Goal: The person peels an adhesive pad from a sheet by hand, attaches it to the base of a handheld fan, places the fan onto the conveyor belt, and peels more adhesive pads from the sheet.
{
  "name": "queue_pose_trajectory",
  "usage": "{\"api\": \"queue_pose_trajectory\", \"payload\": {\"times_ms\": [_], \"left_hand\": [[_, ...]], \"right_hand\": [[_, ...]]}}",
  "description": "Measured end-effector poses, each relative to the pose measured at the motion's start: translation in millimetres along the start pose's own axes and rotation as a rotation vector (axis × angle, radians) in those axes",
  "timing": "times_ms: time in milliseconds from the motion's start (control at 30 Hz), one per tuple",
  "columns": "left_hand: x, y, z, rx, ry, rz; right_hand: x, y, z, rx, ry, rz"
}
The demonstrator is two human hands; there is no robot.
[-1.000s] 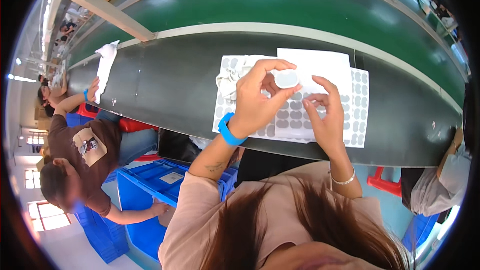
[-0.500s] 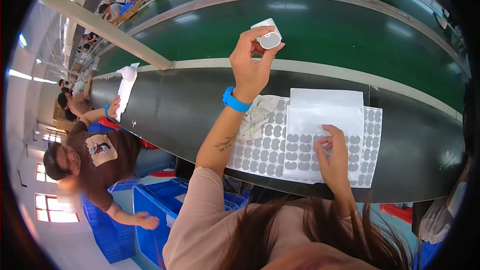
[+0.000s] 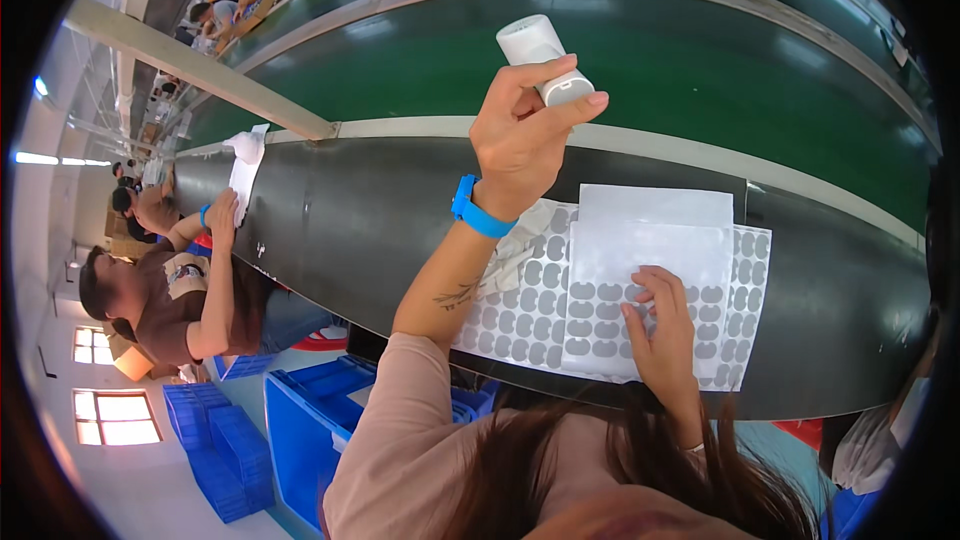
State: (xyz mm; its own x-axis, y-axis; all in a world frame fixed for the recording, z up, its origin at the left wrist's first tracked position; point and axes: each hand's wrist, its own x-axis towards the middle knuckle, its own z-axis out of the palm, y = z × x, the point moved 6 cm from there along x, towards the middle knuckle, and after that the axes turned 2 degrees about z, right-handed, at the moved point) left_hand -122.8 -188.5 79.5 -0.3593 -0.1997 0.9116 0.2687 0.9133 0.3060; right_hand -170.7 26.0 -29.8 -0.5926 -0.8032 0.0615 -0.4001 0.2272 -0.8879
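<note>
My left hand is raised over the near edge of the green belt, closed around a small white cylindrical device. The cylinder lies tilted, its grey end face toward me between thumb and fingers. My right hand rests low over a sheet of grey rounded stickers, its thumb and fingers apart and slightly bent, with nothing visible between them. That sheet's upper part is blank white. Beneath it is a larger sticker sheet, showing on both sides. A crumpled whitish cloth sits beside my left forearm.
A dark worktop borders the green conveyor belt. At left a pale post crosses over. A co-worker handles a white item farther along the worktop. Blue crates stand below on the left.
My left hand has moved slightly right and turned the cylinder, so more of its side shows. My right hand has barely shifted. The co-worker has brought a second hand up to the white item.
</note>
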Motion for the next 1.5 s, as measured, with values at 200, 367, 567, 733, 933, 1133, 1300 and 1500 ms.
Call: {"api": "queue_pose_trajectory", "payload": {"times_ms": [200,367,567,733,933,1133,1300,1500], "left_hand": [[1.3,-7.0,3.1,0.014,0.007,0.044],[-1.6,-67.8,12.7,-0.062,0.071,0.053],[-1.0,-143.3,5.7,-0.104,0.198,-0.092],[-42.7,-191.0,-27.0,-0.057,0.315,-0.416],[-84.9,-194.2,-65.6,0.422,0.053,-0.497],[-62.1,-144.4,-71.3,0.509,0.022,-0.575],[-56.9,-79.3,-33.4,0.177,-0.068,-0.373],[-95.5,7.2,40.8,-0.052,-0.485,-0.470]], "right_hand": [[1.4,-0.7,0.9,-0.012,0.005,-0.005],[0.6,-0.5,0.2,-0.028,0.016,-0.012],[0.4,1.3,3.4,-0.024,0.020,-0.002],[0.6,0.6,2.1,-0.040,0.000,-0.015],[-1.6,-4.5,2.1,-0.131,0.008,-0.174],[-4.2,-1.7,0.7,-0.121,0.004,-0.182],[-8.3,4.4,5.2,-0.132,-0.007,-0.198],[-12.4,-11.8,-10.1,-0.029,0.073,-0.146]]}}
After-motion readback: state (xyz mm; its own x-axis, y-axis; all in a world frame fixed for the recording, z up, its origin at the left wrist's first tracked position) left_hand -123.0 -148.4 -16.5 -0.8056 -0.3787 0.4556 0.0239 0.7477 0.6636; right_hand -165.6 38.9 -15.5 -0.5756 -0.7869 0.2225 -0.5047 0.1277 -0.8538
